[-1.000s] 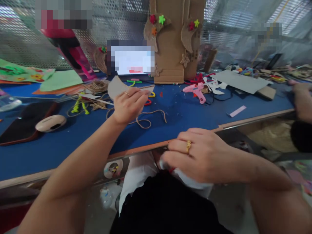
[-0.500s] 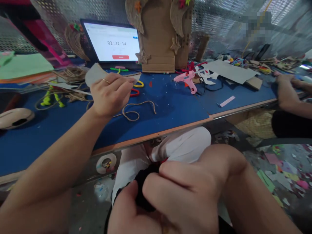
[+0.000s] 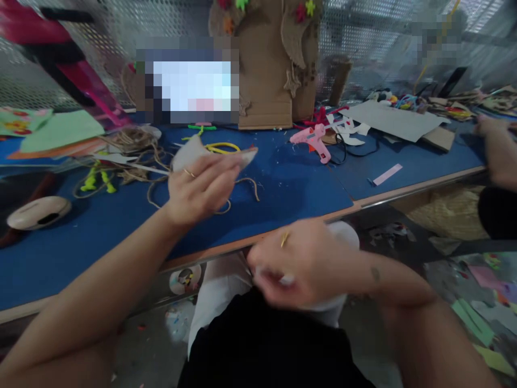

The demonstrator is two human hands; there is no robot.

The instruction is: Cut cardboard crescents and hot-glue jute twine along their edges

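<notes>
My left hand [image 3: 200, 186] is raised over the blue table [image 3: 81, 242] with its fingers closed on a flat grey cardboard piece [image 3: 189, 153]. A length of brown twine [image 3: 242, 186] lies coiled on the table just beyond it. My right hand [image 3: 307, 264] is down at my lap below the table's front edge, blurred by motion; its fingers are curled over something small and pale with a touch of red that I cannot make out. A ring shows on each hand.
A pink glue gun [image 3: 313, 141] lies right of centre. A cardboard model [image 3: 264, 64] and a laptop [image 3: 189, 81] stand at the back. Twine, yellow-green pipe cleaners [image 3: 97, 180] and coloured sheets [image 3: 60, 132] crowd the left. Another person's arm [image 3: 495, 153] rests far right.
My right hand has risen from low at my lap to just under the table edge. My left hand keeps hold of the cardboard piece. The view has tilted up slightly.
</notes>
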